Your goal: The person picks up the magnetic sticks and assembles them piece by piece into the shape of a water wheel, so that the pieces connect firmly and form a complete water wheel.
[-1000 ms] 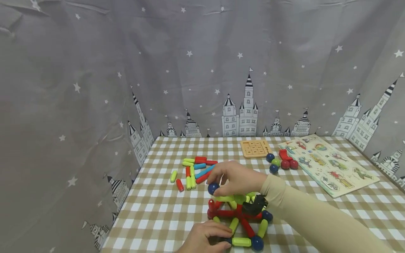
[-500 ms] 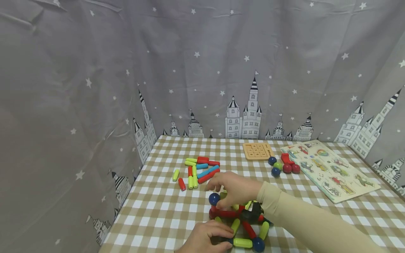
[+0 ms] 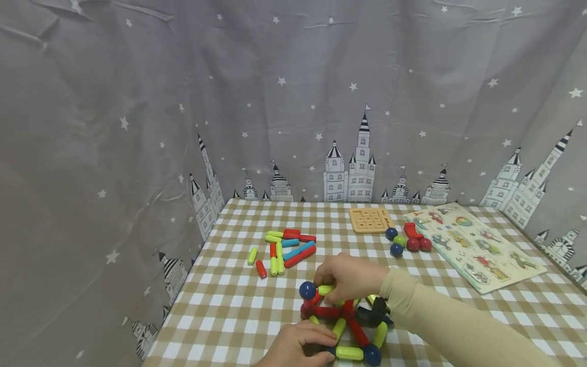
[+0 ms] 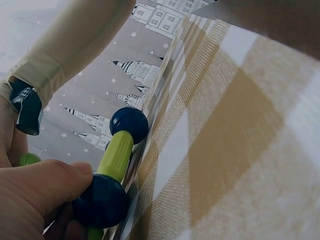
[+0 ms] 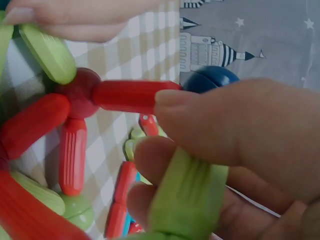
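A structure of rods and balls stands on the checked cloth in the head view, mostly red and lime green. At its left corner a dark blue ball [image 3: 307,290] tops an upright red rod [image 5: 135,96]. My right hand [image 3: 350,275] pinches a lime green rod [image 5: 190,195] beside that ball, its thumb by the red rod. My left hand [image 3: 298,344] holds a second blue ball [image 4: 101,201] at the near corner between thumb and fingers. A lime rod [image 3: 349,353] runs from there to another blue ball [image 3: 372,355]. The right hand hides the structure's far side.
Loose red, lime and blue rods [image 3: 279,257] lie at left behind the structure. Several loose balls [image 3: 400,241] and a red piece [image 3: 411,230] sit at right, near a wooden number puzzle [image 3: 370,220] and a picture board [image 3: 477,250]. A curtain [image 3: 275,102] hangs behind.
My right hand has lowered the blue ball onto the upright red rod. Its fingers have shifted from the ball to the lime rod beside it. The left hand keeps its place.
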`<action>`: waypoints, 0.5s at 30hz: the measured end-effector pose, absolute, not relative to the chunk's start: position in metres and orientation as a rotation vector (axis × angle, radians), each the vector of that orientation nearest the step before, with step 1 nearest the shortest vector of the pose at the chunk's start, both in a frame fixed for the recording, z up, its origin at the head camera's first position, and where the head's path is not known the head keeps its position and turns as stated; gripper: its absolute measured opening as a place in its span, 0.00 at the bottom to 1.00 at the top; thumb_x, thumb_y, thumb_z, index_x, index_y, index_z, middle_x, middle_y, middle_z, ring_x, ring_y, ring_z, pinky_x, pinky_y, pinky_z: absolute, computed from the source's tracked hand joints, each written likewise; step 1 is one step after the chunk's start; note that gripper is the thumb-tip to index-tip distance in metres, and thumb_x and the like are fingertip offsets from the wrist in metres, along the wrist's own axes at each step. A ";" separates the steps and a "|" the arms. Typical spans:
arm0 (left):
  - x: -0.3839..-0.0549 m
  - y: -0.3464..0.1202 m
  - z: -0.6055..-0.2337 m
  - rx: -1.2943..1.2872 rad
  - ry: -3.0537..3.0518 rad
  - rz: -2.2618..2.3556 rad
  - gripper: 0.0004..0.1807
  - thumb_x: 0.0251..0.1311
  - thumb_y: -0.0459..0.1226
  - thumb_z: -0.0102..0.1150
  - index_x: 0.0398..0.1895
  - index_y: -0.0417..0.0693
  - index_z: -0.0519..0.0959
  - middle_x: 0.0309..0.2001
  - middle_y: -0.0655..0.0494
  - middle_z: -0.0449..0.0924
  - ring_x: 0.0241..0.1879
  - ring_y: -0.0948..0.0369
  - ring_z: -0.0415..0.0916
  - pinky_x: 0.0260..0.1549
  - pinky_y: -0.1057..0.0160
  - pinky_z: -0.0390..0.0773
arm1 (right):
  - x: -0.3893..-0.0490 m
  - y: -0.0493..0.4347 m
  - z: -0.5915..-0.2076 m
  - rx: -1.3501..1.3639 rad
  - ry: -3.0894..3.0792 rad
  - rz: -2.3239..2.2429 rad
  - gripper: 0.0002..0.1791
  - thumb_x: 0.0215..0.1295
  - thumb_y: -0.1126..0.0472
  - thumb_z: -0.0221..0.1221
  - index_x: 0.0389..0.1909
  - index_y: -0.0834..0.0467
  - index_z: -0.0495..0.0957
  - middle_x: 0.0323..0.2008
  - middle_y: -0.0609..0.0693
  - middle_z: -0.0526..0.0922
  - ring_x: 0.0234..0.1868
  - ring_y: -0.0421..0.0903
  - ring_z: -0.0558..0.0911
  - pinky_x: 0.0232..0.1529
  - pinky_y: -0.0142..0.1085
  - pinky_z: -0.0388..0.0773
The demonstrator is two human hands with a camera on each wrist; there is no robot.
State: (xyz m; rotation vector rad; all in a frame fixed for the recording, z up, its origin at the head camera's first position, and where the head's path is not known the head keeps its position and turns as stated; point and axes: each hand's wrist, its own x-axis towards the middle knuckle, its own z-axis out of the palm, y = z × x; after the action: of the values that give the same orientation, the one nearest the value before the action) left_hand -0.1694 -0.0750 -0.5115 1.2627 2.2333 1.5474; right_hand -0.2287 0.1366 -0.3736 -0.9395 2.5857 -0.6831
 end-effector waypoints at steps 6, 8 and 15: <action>-0.171 -0.078 -0.514 1.265 2.219 1.549 0.14 0.67 0.41 0.67 0.51 0.45 0.88 0.51 0.56 0.89 0.53 0.67 0.82 0.55 0.67 0.80 | -0.232 0.135 -0.382 -0.951 2.600 -0.753 0.12 0.58 0.61 0.73 0.43 0.50 0.88 0.30 0.35 0.83 0.30 0.35 0.76 0.36 0.30 0.78; -0.171 -0.079 -0.514 1.275 2.223 1.546 0.14 0.67 0.41 0.67 0.51 0.45 0.88 0.51 0.56 0.89 0.53 0.66 0.82 0.55 0.66 0.80 | -0.230 0.138 -0.382 -0.936 2.601 -0.792 0.14 0.60 0.57 0.73 0.47 0.50 0.87 0.35 0.36 0.85 0.34 0.35 0.79 0.41 0.32 0.81; -0.171 -0.077 -0.509 1.233 2.215 1.541 0.14 0.68 0.43 0.67 0.51 0.48 0.88 0.50 0.62 0.88 0.53 0.69 0.82 0.54 0.67 0.80 | -0.211 0.201 -0.400 -0.741 2.838 -1.344 0.11 0.69 0.54 0.66 0.49 0.52 0.86 0.45 0.47 0.88 0.43 0.42 0.84 0.44 0.39 0.83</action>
State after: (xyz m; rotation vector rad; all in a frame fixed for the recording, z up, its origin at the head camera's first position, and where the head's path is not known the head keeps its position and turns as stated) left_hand -0.1708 -0.0773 -0.5093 1.2335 2.2150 1.5407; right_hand -0.2113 0.2014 -0.3995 -0.7406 2.8382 -1.3445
